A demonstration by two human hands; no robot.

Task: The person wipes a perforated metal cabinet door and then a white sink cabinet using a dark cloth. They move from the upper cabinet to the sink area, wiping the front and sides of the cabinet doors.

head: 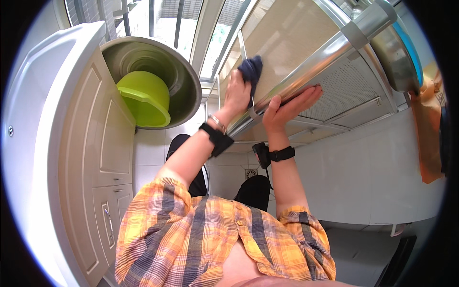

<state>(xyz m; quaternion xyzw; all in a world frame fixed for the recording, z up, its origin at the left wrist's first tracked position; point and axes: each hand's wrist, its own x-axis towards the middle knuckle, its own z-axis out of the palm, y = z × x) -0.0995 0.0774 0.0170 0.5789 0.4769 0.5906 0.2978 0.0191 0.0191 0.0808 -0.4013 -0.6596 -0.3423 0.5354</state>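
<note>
My left hand point(236, 94) grips a crumpled dark blue cloth point(252, 69). The cloth rests against the beige panel point(287, 39) of a metal-framed cabinet, by a narrow metal strip. To the right, my right hand point(289, 109) has its fingers extended and the thumb spread, and holds nothing. It lies along the shiny rounded metal edge point(304, 71) of the cabinet, with its fingertips by a perforated metal panel point(340, 91). The palm side is partly hidden, so how firmly it presses cannot be told.
A large metal pot point(186, 71) with a green plastic basin point(150, 89) inside stands at left, beside a cream cabinet point(116, 136) under a white sink point(43, 89). A metal bowl point(394, 53) and an orange bag point(428, 143) are at right. A drain point(251, 174) is in the tiled floor.
</note>
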